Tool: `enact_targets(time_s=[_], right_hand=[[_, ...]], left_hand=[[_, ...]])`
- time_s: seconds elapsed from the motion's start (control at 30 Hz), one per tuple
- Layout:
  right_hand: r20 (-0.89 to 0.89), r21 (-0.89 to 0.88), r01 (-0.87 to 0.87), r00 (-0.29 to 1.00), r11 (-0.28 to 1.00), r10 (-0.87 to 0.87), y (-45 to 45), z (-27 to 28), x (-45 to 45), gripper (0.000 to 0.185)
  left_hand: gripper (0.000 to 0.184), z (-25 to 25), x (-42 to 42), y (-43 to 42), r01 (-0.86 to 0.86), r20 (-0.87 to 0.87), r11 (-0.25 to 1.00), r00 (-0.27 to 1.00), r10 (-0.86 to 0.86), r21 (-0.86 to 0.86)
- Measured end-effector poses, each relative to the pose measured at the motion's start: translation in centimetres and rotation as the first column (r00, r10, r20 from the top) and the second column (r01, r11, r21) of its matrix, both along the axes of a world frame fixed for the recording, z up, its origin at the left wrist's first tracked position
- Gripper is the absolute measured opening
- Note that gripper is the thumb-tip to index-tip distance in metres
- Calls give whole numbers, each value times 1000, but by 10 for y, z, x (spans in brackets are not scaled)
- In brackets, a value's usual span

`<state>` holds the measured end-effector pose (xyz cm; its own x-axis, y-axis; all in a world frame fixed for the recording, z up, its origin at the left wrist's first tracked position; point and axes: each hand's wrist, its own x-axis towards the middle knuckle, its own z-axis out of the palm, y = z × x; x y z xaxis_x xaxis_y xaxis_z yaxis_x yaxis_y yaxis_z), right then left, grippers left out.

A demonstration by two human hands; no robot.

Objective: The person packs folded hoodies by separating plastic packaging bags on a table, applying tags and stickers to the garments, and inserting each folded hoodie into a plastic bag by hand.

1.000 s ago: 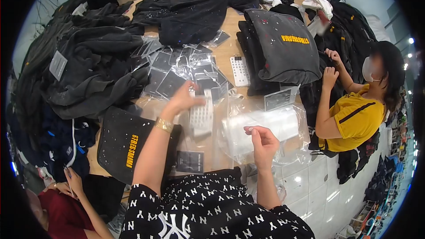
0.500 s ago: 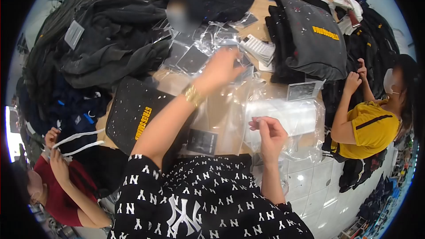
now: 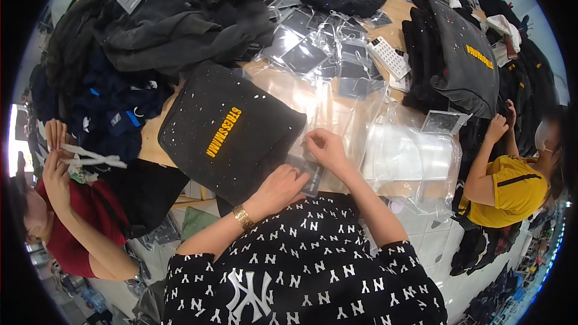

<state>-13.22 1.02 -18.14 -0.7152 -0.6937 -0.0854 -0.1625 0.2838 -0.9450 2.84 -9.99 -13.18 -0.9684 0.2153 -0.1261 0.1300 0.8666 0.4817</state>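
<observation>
A folded dark garment [image 3: 226, 129] with yellow lettering and white specks lies in front of me. My left hand [image 3: 280, 188] is at its lower right corner, fingers closed over a small dark card [image 3: 312, 179] with pale print. Just above the card, my right hand [image 3: 326, 148] has thumb and fingertips pinched together beside the garment's right edge; anything between them is too small to make out. Clear plastic bags [image 3: 346, 105] lie behind and right of my right hand. A stack of white label sheets [image 3: 391, 60] sits farther back.
Clear packets with dark cards [image 3: 307, 51] cover the table's middle back. Dark garments [image 3: 180, 18] are heaped at left. A folded stack [image 3: 460, 60] and pale plastic bags [image 3: 409, 153] are at right. One person in red [image 3: 90, 222] and another in yellow [image 3: 509, 189] work at the sides.
My left hand has come back from the label sheets to the dark card. My right hand has moved left to the garment's edge. The person in red has lifted a white strap.
</observation>
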Motion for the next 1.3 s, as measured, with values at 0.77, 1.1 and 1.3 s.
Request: enact_targets(time_s=[0.77,1.1,1.3], right_hand=[[380,-131,195,915,972,-133,-2,-22,-6,14],[373,-156,175,922,972,-107,2,-25,-7,13],[380,-139,168,919,976,-104,2,-23,-8,14]], left_hand=[[59,-10,114,-77,-571,198,-204,-74,977,795],[44,-21,88,-108,-176,757,-787,460,465,591],[38,30,61,-112,-188,697,-757,570,435,626]])
